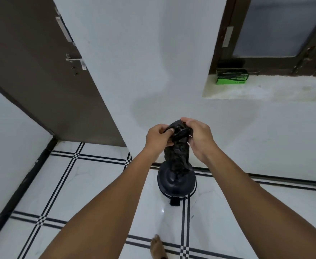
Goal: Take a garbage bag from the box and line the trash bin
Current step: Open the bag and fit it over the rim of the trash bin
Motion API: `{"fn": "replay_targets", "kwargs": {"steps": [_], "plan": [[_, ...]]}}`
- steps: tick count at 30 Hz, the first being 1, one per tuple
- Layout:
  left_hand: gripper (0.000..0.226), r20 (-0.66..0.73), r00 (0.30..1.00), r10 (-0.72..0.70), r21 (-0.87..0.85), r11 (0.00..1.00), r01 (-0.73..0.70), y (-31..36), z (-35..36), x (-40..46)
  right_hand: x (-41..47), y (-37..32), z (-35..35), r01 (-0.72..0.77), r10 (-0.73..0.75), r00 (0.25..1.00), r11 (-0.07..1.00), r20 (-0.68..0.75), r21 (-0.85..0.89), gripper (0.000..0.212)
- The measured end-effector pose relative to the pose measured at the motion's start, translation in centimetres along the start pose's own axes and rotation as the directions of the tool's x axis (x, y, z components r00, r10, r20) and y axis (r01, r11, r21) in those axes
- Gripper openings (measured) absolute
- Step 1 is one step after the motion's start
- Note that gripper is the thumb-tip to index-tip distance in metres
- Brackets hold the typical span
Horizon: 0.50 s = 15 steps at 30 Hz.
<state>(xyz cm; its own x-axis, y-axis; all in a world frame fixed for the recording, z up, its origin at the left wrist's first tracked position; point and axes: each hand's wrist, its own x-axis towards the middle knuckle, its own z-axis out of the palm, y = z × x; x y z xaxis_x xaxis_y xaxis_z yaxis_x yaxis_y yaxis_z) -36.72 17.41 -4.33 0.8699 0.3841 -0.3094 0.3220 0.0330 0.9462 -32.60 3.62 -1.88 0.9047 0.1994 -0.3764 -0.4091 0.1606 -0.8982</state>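
Note:
A crumpled black garbage bag (176,156) hangs in front of me, bunched at its top. My left hand (158,138) pinches the top edge from the left. My right hand (199,136) grips the same bunched top from the right. The bag's lower end dangles over a small black trash bin (176,184) that stands on the tiled floor by the wall; I cannot tell if the bag touches it. A green garbage bag box (232,76) sits on the window ledge, up and to the right.
A brown door (47,77) stands open at the left. The white wall (134,71) is straight ahead, with a pale window ledge (275,90) at the right. My bare foot (158,246) rests on the white tiled floor (90,186).

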Motion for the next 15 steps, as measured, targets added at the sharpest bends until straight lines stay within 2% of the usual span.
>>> {"fn": "replay_targets", "kwargs": {"steps": [3,5,8,11,15], "plan": [[0.007,-0.033,0.999,-0.023,-0.047,0.999,0.022,-1.1,-1.8,2.9,2.5,1.6,1.6,0.036,-0.042,0.998,0.992,-0.048,-0.118,0.036],[0.018,-0.026,0.997,-0.073,-0.093,0.993,0.07,-1.8,-2.2,4.1,3.9,2.6,2.4,0.024,-0.038,0.995,0.99,-0.096,-0.14,0.038],[0.036,0.126,0.983,-0.131,-0.163,0.975,0.151,-2.8,-2.0,4.5,5.3,4.1,2.8,-0.003,-0.018,0.987,0.991,-0.159,-0.131,0.04],[0.023,0.188,0.973,-0.135,-0.126,0.979,0.16,-3.5,-1.6,4.9,6.4,5.2,2.8,-0.034,0.019,0.985,0.996,-0.172,-0.088,0.042],[0.014,0.117,0.972,-0.204,-0.14,0.966,0.219,-4.9,-1.7,6.0,7.1,6.4,1.6,-0.076,0.072,0.978,0.997,-0.195,-0.01,0.044]]}}
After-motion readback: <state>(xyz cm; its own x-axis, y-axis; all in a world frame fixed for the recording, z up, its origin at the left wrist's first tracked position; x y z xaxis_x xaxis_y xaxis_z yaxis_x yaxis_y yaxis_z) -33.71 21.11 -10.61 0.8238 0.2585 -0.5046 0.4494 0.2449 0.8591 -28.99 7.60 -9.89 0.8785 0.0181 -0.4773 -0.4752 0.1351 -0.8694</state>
